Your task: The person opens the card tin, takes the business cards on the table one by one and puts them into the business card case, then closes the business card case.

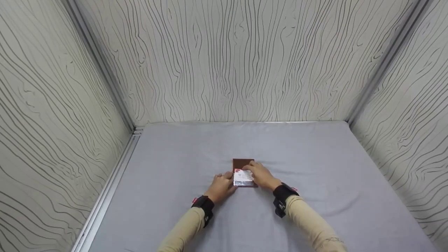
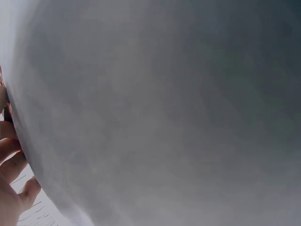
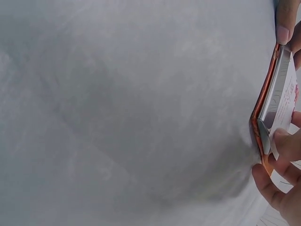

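Observation:
A brown card case [image 1: 243,163] lies opened out on the grey cloth, its metal-edged tray [image 3: 277,89] facing up. On the tray is a white printed card [image 1: 242,175] with a red patch at one corner; in the right wrist view the card [image 3: 286,106] is tilted up off the tray. My left hand [image 1: 220,186] holds the case at its left side, thumb at the near corner. From the right, my right hand [image 1: 261,175] pinches the card, its thumb [image 3: 282,141] at the card's edge. The left wrist view catches only left-hand fingers [image 2: 11,165] at its margin.
Grey cloth [image 1: 297,147] with shallow wrinkles covers the table. Panels with a wood-line pattern [image 1: 224,63] stand at the back and both sides. A metal rail [image 1: 105,189] runs along the left edge.

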{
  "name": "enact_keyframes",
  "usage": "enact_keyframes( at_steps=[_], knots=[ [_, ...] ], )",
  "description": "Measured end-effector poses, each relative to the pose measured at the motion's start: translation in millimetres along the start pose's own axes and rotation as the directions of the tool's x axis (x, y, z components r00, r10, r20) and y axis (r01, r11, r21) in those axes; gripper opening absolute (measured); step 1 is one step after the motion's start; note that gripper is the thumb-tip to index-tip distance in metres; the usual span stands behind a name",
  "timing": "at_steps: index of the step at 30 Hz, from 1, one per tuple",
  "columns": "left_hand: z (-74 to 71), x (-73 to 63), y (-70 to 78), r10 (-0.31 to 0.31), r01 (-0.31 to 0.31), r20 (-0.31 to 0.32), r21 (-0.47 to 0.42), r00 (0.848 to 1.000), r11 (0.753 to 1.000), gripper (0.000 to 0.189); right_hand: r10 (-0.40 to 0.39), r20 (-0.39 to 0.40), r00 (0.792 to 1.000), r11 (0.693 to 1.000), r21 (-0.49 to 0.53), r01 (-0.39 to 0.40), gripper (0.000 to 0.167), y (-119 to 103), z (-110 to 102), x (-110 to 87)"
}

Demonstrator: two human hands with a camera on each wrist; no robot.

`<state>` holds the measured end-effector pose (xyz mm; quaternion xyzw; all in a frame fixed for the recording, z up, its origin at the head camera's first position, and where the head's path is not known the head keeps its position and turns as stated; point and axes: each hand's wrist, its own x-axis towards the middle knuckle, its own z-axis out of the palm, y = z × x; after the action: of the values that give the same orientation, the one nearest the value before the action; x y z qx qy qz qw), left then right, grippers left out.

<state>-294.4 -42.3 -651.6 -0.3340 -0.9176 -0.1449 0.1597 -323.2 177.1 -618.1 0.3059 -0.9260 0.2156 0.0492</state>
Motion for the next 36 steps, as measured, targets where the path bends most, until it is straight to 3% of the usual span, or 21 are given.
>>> enact_keyframes(
  at_steps=[9,16,19,26,32,36],
  knots=[
    [0.7,-1.2,-0.7,0.025,-0.025,-0.033,0.013,0.999,1.0,0.029,-0.022,-0.026,0.999,1.0,-0.009,0.022,0.047,3.4,0.9,1.7],
    [2.0,-3.0,-2.7,0.059,-0.057,-0.078,0.023,0.995,0.998,0.028,-0.053,0.008,0.999,0.999,0.01,0.053,0.039,-1.2,0.5,0.0],
    [1.6,-2.3,-3.0,0.052,-0.051,-0.08,0.024,0.995,0.998,0.027,-0.032,0.019,0.999,0.999,0.014,0.032,0.037,-3.7,1.0,0.5],
    [1.2,-0.9,-2.4,0.002,-0.002,-0.016,0.011,1.0,1.0,0.025,0.031,0.015,0.999,1.0,-0.002,-0.031,0.034,-4.9,1.6,0.6],
    [0.0,-0.5,-0.5,-0.007,0.007,0.0,0.02,1.0,1.0,0.025,0.113,-0.019,0.993,0.994,-0.012,-0.113,0.038,-2.2,2.4,-0.7],
    [0.4,-0.3,-0.5,0.003,-0.003,-0.011,0.024,1.0,1.0,0.025,0.156,0.002,0.988,0.987,-0.037,-0.156,0.043,0.5,3.3,-1.8]
  ],
)
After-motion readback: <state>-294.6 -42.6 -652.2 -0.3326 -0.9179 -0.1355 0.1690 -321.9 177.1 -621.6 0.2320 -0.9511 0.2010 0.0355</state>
